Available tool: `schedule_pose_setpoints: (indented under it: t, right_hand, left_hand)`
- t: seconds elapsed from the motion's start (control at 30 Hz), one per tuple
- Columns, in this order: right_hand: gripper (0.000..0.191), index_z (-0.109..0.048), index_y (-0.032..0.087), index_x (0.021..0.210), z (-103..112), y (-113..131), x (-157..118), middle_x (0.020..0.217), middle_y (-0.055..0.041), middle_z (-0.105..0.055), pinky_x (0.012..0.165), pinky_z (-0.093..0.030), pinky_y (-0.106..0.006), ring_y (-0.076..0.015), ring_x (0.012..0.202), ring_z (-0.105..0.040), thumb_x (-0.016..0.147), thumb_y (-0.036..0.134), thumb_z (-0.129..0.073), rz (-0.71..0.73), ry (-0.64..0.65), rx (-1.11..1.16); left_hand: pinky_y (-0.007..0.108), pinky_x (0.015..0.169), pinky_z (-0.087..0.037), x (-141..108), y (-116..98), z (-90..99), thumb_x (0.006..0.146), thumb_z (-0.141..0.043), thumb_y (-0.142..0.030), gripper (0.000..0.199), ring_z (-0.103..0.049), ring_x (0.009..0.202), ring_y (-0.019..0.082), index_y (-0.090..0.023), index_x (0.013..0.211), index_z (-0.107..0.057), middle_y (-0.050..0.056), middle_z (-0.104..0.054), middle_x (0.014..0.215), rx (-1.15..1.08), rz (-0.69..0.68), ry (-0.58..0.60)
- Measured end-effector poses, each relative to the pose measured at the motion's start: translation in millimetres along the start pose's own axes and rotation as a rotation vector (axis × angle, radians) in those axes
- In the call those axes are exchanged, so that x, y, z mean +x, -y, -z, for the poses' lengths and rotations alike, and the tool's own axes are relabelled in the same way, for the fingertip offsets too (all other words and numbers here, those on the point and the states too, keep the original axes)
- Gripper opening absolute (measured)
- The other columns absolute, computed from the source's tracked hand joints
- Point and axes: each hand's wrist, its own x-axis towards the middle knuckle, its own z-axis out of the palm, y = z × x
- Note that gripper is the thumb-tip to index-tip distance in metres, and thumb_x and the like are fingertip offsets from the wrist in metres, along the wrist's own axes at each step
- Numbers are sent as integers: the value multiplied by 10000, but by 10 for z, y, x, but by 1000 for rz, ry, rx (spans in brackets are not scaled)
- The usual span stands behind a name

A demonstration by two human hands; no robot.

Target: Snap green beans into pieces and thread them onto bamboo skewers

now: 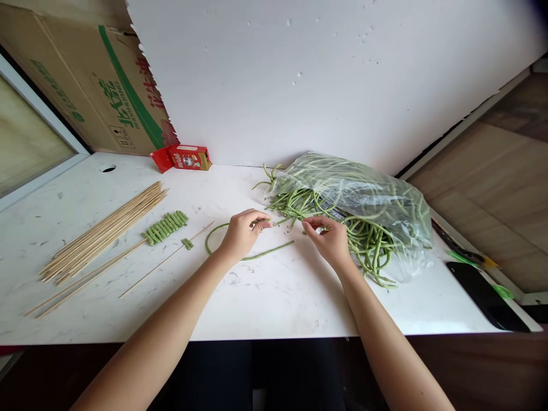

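Observation:
My left hand is closed in a pinch on a long green bean, whose length loops out to the left and back along the table under the wrist. Short green bits lie or show between my two hands, close to the fingertips. My right hand is a little to the right, thumb and fingers drawn together; whatever is between them is too small to make out. Just behind it, a heap of long beans spills from a clear plastic bag.
At left lie a bundle of bamboo skewers, cut bean pieces threaded on two skewers, and a single skewer bearing a few short pieces. A red box stands at the back. A black phone lies at the right edge.

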Motion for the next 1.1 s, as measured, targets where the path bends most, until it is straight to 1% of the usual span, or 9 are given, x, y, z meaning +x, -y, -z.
schedule_pose_setpoints:
  t: [0.1,0.2,0.37,0.47,0.6,0.73,0.8,0.93,1.1]
  right_hand:
    - [229,-813,184,905,87,-88,47,820,-85,-785,664,-489,-347,-213,689,-633,868,399,-740,26,0,-109]
    - [176,-822,195,917,168,-158,76,836,-81,-791,679,-466,-360,-219,697,-602,840,321,-726,44,69,-232]
    - [233,-862,200,980,231,-253,77,886,-95,-793,697,-459,-366,-240,750,-626,864,301,-686,100,170,-335]
    - [256,-868,196,1006,233,-267,77,898,-94,-794,691,-459,-362,-231,735,-631,890,295,-662,103,177,-325]
    - [207,-858,200,947,199,-205,68,887,-83,-797,699,-467,-362,-225,721,-629,869,274,-681,111,126,-279]
    - [186,-840,216,950,119,-90,25,882,-75,-797,665,-467,-349,-202,685,-588,889,340,-714,124,140,-171]
    - [226,-834,224,963,80,-32,-4,919,-76,-803,618,-459,-331,-191,678,-585,929,397,-693,120,209,-73]
    - [297,-829,229,1013,49,44,-46,1035,-84,-809,539,-448,-297,-179,683,-615,940,488,-705,61,315,92]
    - [329,-814,217,1031,66,24,-45,1036,-91,-798,602,-524,-295,-213,806,-687,884,510,-779,-24,332,254]
  left_hand:
    - [275,730,-563,1,51,10,955,-730,-278,119,-745,864,185,-176,1005,-767,80,-789,954,33,-8,54]
    - [298,813,-578,-21,67,-12,926,-756,-222,97,-746,910,193,-184,1013,-773,78,-794,994,50,-17,157]
    - [272,741,-561,-80,38,-50,904,-776,-225,45,-724,809,172,-192,889,-803,54,-772,906,36,16,359]
    - [278,725,-554,-108,12,-68,896,-789,-241,74,-690,743,159,-207,837,-820,41,-746,863,84,49,432]
    - [293,629,-530,-143,-20,-137,716,-946,-367,267,-647,658,159,-195,884,-830,40,-727,869,154,101,431]
    - [282,644,-523,-170,-47,-209,842,-819,-195,22,-651,652,153,-195,821,-813,27,-707,803,211,60,393]
    - [280,663,-528,-170,-56,-215,869,-763,-153,81,-664,672,152,-188,800,-790,28,-703,810,220,38,345]
    - [276,714,-534,-139,-74,-173,893,-738,-174,34,-680,780,161,-180,874,-765,41,-699,880,162,6,236]
    - [277,734,-514,-103,-112,-126,915,-720,-203,40,-643,790,149,-184,920,-755,41,-686,887,101,-22,199]
